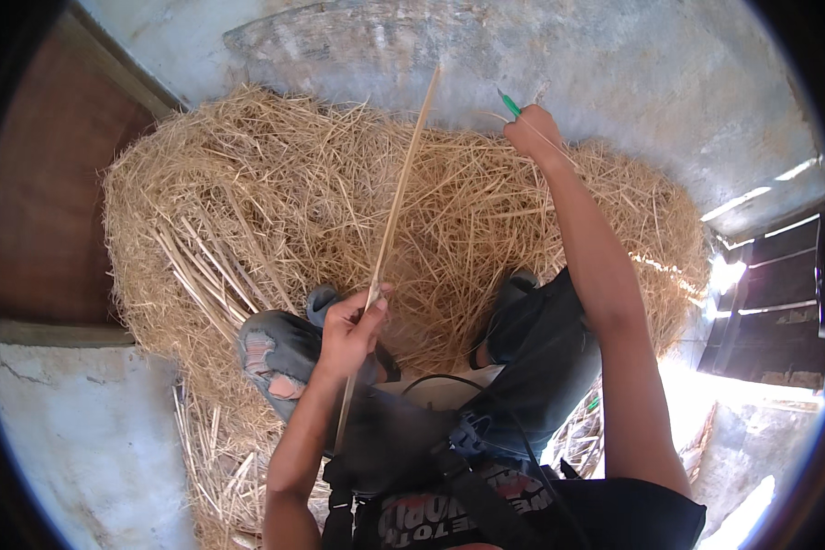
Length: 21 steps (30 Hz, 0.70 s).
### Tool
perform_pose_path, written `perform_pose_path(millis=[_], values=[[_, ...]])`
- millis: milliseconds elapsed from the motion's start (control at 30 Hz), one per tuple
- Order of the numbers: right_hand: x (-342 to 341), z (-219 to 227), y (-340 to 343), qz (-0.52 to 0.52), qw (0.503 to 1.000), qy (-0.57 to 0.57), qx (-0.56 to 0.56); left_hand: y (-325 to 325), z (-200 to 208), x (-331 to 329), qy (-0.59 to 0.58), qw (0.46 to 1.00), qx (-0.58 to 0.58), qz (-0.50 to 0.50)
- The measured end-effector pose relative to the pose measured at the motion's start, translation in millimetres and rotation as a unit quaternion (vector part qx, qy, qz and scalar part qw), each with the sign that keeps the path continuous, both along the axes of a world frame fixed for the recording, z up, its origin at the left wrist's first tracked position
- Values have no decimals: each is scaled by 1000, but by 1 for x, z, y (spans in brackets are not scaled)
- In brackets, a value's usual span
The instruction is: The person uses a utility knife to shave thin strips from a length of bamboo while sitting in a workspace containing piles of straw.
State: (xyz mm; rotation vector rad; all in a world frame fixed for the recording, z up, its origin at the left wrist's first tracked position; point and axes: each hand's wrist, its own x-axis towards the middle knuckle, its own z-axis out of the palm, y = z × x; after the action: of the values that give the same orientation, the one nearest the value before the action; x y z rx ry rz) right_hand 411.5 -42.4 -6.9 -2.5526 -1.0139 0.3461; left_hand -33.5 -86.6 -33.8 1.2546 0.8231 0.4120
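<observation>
My left hand [350, 332] is closed around a long pale bamboo strip [401, 188], which slants up past the fingers and also shows below the wrist. My right hand [533, 131], reaching out toward the wall, is closed on a small green knife [510, 104] with its thin pointed tip facing up and left. A fine pale sliver [555, 147] runs across the right hand and wrist; whether the fingers pinch it is unclear. The two hands are far apart, and the knife does not touch the strip.
A thick heap of straw [293, 183] covers the floor around my feet. Several longer split strips [206, 270] lie on it at the left. A plastered wall [577, 55] stands ahead, a brown door panel [60, 183] at the left, and a slatted wooden opening [779, 284] at the right.
</observation>
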Motion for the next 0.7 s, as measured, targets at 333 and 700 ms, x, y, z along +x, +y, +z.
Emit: perform_pose_path(millis=[333,700], values=[[-89,34,-4,202,970,119,67,17,10,-5,-91,991,-96,5],[-160,33,-14,281,959,47,-7,17,6,-4,-76,995,-69,-10]])
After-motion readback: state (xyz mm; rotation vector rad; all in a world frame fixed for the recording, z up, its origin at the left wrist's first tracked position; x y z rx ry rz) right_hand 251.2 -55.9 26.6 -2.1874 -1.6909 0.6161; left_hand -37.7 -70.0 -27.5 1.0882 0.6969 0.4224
